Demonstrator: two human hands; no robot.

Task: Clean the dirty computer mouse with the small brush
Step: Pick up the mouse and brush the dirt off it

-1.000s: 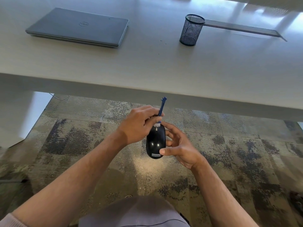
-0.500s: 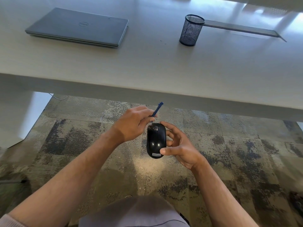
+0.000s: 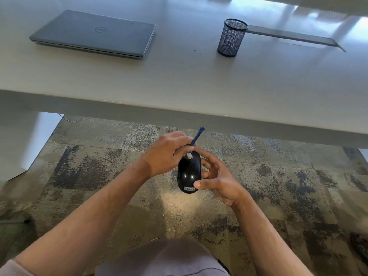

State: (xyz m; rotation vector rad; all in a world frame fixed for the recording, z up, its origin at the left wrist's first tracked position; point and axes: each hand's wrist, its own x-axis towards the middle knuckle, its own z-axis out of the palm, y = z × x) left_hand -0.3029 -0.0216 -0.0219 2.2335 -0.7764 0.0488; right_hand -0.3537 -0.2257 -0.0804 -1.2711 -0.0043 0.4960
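A glossy black computer mouse [image 3: 189, 174] with a small label at its near end is held in the air below the desk edge, above the carpet. My right hand [image 3: 217, 176] grips it from the right side, thumb on the near end and fingers behind. My left hand [image 3: 165, 154] pinches a small blue-handled brush [image 3: 196, 137]. The handle points up and to the right, and the white bristles touch the far end of the mouse.
A white desk [image 3: 179, 80] spans the upper half of the view. On it lie a closed grey laptop [image 3: 95, 32] at the left, a black mesh pen cup [image 3: 232, 37] and a flat grey bar [image 3: 294, 35] at the right. Patterned carpet [image 3: 99, 176] lies below.
The brush swung away to the left of the mouse's far end half a second ago. Now it is back, bristles on the far end. The mouse and my right hand stayed put.
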